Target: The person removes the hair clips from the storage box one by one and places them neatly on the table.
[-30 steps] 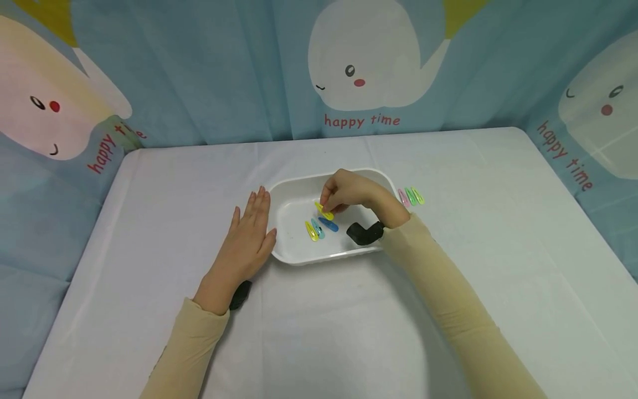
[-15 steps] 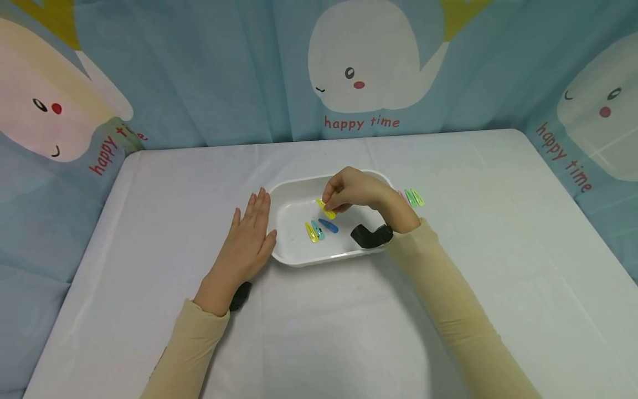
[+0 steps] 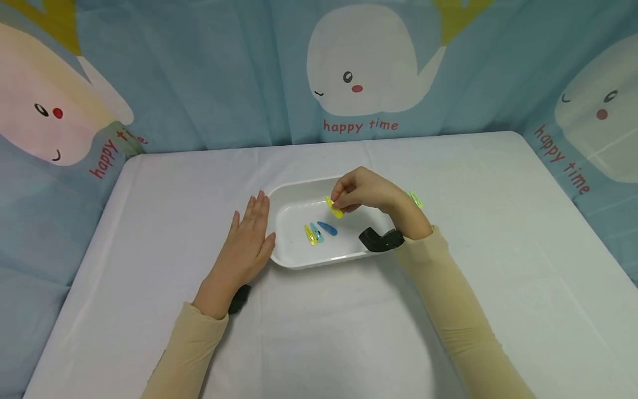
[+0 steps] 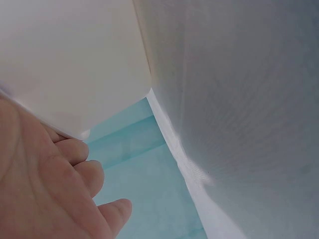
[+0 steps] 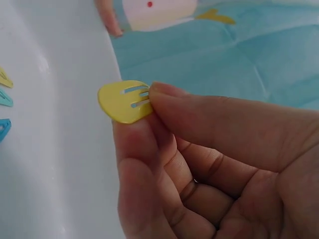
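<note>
Between thumb and fingertips my right hand point(image 3: 369, 191) pinches a yellow snap hair clip point(image 3: 333, 208), held above the white tray point(image 3: 294, 260). The right wrist view shows the wide end of this yellow clip point(image 5: 117, 102) poking out past the fingers. My left hand point(image 3: 244, 238) lies with straight fingers along the tray's left rim, touching it. On the tray floor rest another yellow hair clip point(image 3: 311, 235), a light blue hair clip point(image 3: 317, 233) and a darker blue hair clip point(image 3: 327, 228). In the left wrist view the left fingers point(image 4: 89, 177) press against the tray's outer side.
Right of the tray, a green hair clip point(image 3: 415, 199) lies on the white-covered table point(image 3: 498, 249), partly behind my right wrist. A blue curtain point(image 3: 224, 72) with whale prints hangs around the table's back and sides.
My right hand has moved rightward with the yellow hair clip, lifting it away from the blue clip. Its wrist now covers part of the clips outside the tray. The left hand stays put.
</note>
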Motion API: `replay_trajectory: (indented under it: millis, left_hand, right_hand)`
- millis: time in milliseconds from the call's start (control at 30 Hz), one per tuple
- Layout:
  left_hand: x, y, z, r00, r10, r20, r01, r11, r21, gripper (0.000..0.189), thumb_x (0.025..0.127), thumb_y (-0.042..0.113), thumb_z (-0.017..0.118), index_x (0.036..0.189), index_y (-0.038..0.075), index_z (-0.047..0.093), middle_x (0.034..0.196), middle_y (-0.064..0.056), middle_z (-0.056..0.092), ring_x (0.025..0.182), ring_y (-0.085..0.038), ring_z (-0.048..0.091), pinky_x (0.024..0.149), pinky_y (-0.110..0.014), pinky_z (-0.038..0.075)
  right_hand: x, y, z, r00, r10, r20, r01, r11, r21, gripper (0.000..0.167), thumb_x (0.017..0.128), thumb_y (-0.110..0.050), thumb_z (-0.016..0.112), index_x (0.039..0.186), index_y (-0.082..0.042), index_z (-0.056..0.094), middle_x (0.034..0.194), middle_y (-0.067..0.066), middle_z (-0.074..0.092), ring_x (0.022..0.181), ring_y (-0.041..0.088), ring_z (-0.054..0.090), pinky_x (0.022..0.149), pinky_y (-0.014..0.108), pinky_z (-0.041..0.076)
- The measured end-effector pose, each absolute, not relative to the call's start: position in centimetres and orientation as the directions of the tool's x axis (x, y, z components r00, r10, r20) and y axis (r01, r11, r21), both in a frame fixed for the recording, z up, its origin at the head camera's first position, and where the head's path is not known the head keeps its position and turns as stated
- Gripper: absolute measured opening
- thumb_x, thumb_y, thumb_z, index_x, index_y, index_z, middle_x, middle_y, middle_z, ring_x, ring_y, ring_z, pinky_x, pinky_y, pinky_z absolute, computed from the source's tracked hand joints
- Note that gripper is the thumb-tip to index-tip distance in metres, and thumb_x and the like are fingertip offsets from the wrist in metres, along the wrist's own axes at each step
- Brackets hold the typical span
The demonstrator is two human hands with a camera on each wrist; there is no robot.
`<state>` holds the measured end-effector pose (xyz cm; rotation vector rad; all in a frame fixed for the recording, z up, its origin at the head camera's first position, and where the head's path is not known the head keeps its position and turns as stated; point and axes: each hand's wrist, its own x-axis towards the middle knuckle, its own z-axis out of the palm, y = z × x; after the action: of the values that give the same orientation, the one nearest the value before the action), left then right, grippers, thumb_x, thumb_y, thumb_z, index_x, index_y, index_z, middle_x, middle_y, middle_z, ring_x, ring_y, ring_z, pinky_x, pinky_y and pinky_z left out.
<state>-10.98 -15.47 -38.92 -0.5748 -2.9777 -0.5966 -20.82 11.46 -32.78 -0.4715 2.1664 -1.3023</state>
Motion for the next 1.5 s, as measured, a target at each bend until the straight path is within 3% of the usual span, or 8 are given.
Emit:
replay_trajectory:
  millis: [233, 400, 700, 967, 1500]
  left_hand:
    - [-10.9, -15.7, -39.0, -0.928, 0.350, 0.127, 0.372, 0.852, 0.367, 0.066, 0.099, 0.023, 0.037, 0.150, -0.001, 0.003, 0.157, -0.012, 0.001, 0.144, -0.028, -0.001, 0.111, -0.055, 0.004]
    - [-11.0, -15.7, -39.1, -0.923, 0.358, 0.137, 0.383, 0.846, 0.370, 0.066, 0.099, 0.022, 0.037, 0.150, -0.001, 0.003, 0.157, -0.012, 0.002, 0.144, -0.026, -0.002, 0.112, -0.054, 0.003]
    - [-11.2, -15.8, -39.2, -0.916, 0.368, 0.161, 0.401, 0.839, 0.366, 0.065, 0.098, 0.020, 0.038, 0.150, -0.002, 0.006, 0.157, -0.013, 0.005, 0.144, -0.026, 0.000, 0.111, -0.055, 0.005]
    - [-11.2, -15.8, -39.2, -0.918, 0.363, 0.157, 0.396, 0.841, 0.369, 0.064, 0.099, 0.022, 0.037, 0.150, -0.001, 0.005, 0.157, -0.013, 0.005, 0.144, -0.025, 0.000, 0.111, -0.054, 0.005]
    - [-11.3, -15.9, -39.4, -0.918, 0.363, 0.160, 0.397, 0.841, 0.368, 0.065, 0.098, 0.020, 0.039, 0.150, -0.001, 0.006, 0.157, -0.013, 0.005, 0.144, -0.025, 0.000, 0.111, -0.054, 0.005]
  right_hand:
    - [-20.5, 12.4, -32.5, -0.790, -0.559, -0.252, -0.006, 0.418, -0.908, 0.009, 0.084, -0.002, 0.066, 0.088, 0.006, 0.064, 0.077, 0.011, 0.065, 0.081, 0.043, 0.059, 0.073, 0.036, 0.054]
    - [-20.2, 13.2, -32.3, -0.808, -0.534, -0.249, 0.012, 0.407, -0.913, 0.012, 0.084, -0.003, 0.067, 0.089, 0.007, 0.064, 0.078, 0.011, 0.066, 0.080, 0.039, 0.061, 0.072, 0.034, 0.054]
    - [-20.1, 15.7, -32.7, -0.841, -0.491, -0.227, 0.029, 0.379, -0.925, 0.015, 0.085, -0.002, 0.065, 0.094, 0.010, 0.062, 0.081, 0.009, 0.067, 0.073, 0.020, 0.064, 0.072, 0.031, 0.054]
    - [-20.2, 17.1, -33.1, -0.854, -0.481, -0.200, 0.022, 0.352, -0.936, 0.015, 0.085, -0.003, 0.067, 0.092, 0.009, 0.063, 0.080, 0.008, 0.066, 0.074, 0.020, 0.065, 0.074, 0.034, 0.054]
    - [-20.5, 18.0, -33.7, -0.873, -0.456, -0.173, 0.031, 0.304, -0.952, 0.009, 0.085, -0.002, 0.067, 0.091, 0.004, 0.065, 0.079, 0.007, 0.066, 0.073, 0.020, 0.064, 0.071, 0.031, 0.054]
